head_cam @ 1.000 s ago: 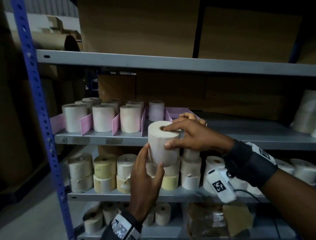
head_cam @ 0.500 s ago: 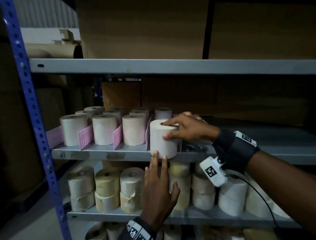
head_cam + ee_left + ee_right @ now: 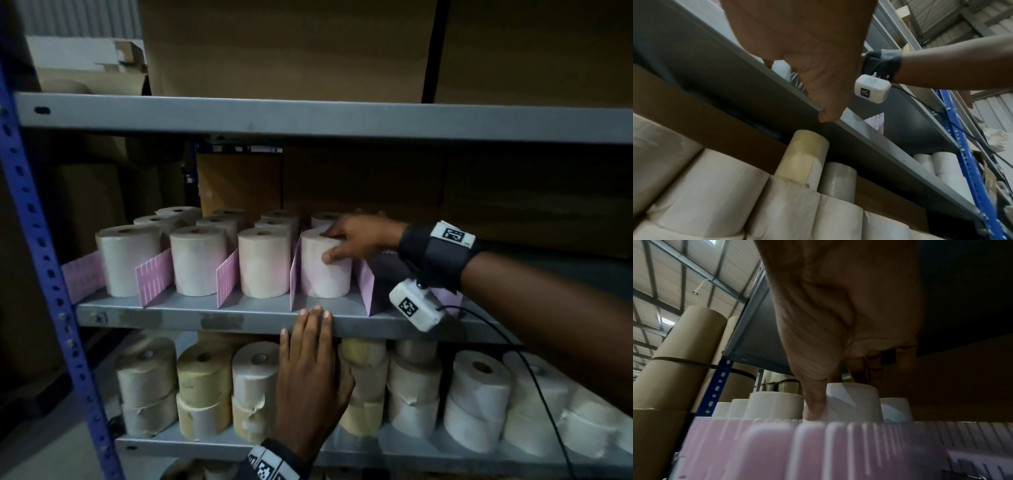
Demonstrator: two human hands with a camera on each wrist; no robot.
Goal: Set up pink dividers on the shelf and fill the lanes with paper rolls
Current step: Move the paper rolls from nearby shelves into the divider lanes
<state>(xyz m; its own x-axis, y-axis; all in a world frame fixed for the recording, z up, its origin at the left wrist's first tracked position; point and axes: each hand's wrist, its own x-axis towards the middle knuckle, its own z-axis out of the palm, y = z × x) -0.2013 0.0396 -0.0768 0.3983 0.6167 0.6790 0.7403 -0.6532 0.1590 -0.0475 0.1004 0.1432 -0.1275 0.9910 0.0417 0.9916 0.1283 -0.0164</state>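
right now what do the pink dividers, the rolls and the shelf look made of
Pink dividers: thin matte plastic, likely; moulded ribs and slots show. Paper roll under the right hand: wound paper, matte, with a core hole. Shelf: grey painted metal, probably steel; thin folded front lip.

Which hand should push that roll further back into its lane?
Probably the right hand: it already grips the roll between two pink dividers. The left hand lies flat against the shelf edge below.
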